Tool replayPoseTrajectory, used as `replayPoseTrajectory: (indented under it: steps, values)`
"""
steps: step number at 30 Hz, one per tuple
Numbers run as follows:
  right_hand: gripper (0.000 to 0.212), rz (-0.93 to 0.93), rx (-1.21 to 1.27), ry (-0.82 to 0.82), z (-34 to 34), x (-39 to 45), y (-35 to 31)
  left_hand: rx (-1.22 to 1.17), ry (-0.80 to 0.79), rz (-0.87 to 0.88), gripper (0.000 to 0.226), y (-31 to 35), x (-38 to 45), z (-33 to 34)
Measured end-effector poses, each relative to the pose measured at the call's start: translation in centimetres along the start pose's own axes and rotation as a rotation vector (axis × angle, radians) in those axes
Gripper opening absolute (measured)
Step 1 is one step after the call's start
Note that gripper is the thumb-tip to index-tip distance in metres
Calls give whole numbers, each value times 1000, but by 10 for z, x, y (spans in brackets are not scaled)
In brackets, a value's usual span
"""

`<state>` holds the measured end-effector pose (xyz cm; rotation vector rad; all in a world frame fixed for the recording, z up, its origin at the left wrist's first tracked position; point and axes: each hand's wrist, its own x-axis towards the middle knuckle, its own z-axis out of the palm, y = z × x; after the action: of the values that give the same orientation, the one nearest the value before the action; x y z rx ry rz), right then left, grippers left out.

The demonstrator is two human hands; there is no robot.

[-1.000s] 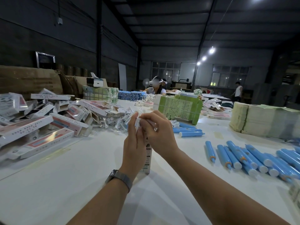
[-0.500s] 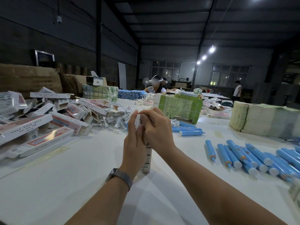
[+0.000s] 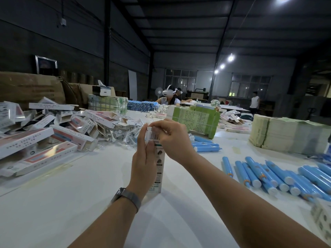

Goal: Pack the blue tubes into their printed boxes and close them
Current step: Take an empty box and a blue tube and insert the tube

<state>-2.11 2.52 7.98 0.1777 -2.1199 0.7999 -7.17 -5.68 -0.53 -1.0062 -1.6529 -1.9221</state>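
Observation:
A tall printed box (image 3: 159,167) stands upright on the white table (image 3: 71,203) in front of me. My left hand (image 3: 143,163) holds its left side, fingers up along the box. My right hand (image 3: 172,138) curls over the box's top end, fingertips pinching the flap by the barcode. Whether a tube is inside is hidden. Several loose blue tubes (image 3: 265,174) with white caps lie on the table to the right, and a few more blue tubes (image 3: 206,145) lie behind my right hand.
A heap of printed boxes (image 3: 53,133) fills the left of the table, with clear plastic pieces (image 3: 123,135) beside it. Green-wrapped bundles (image 3: 197,120) stand behind my hands; a stack of paper sheets (image 3: 290,135) sits far right. People are at a far table.
My right hand's fingers have shifted over the box's top end, and the barcode on the upper part now shows. The box stays upright in the same spot.

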Motion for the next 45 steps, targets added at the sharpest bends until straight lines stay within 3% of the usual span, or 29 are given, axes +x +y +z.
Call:
replayPoseTrajectory:
  steps: [5,15,30,37,45]
  values:
    - [18,70,1,-161,-17,8,-2,33,-5,-8,40,1,-1,-1]
    - [9,57,6,-49,-10,-2,3,53,-9,0,36,3,2,-1]
    - [20,97,89,9,-4,-19,12,34,20,22,25,-2,4,0]
    - [14,83,15,36,4,-28,11,-40,20,37,24,-4,4,-2]
    - [47,57,-235,43,8,-28,19,-262,14,-125,40,-4,3,-4]
